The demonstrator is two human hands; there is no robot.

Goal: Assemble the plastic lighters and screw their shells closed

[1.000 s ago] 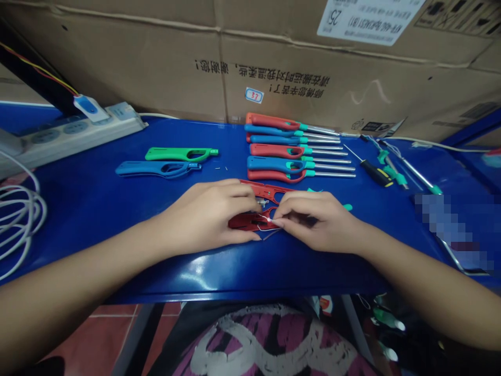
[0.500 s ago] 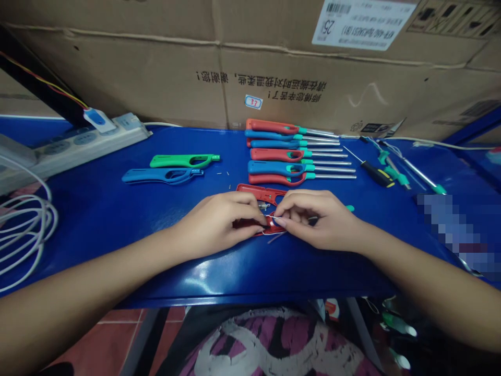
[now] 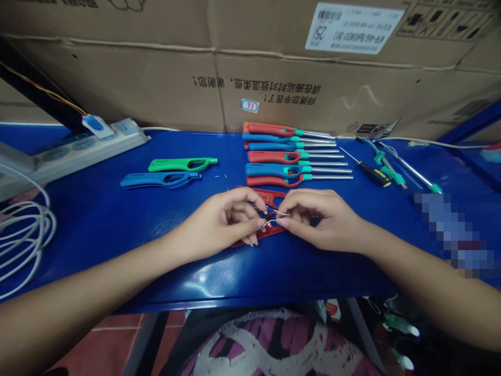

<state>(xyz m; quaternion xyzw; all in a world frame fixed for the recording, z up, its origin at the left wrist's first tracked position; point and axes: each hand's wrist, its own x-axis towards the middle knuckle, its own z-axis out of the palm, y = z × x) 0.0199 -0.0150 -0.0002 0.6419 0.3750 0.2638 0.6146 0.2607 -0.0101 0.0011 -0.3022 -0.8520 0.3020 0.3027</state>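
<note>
Two red lighter shell halves lie on the blue table (image 3: 176, 282) under my hands; the upper half (image 3: 270, 196) shows between them, and the lower half (image 3: 270, 234) is partly covered by my fingers. My left hand (image 3: 240, 219) pinches a thin white wire (image 3: 271, 221) between thumb and fingers, over the lower half. Close beside it on the right, my right hand (image 3: 309, 216) is closed on the same thin wire, with a pale end sticking out at its fingertips. What else lies under the right fingers is hidden.
A row of red and blue lighters (image 3: 274, 156) lies behind my hands. Green (image 3: 172, 165) and blue (image 3: 152, 180) lighter bodies are at left, near a power strip (image 3: 82, 143). A screwdriver (image 3: 373, 174) and metal tubes (image 3: 410, 167) lie at right. A cardboard box (image 3: 156, 78) stands behind.
My left hand has lifted slightly off the lower shell, its fingers spread more around the wire. My right hand has barely moved. The view has shifted slightly.
</note>
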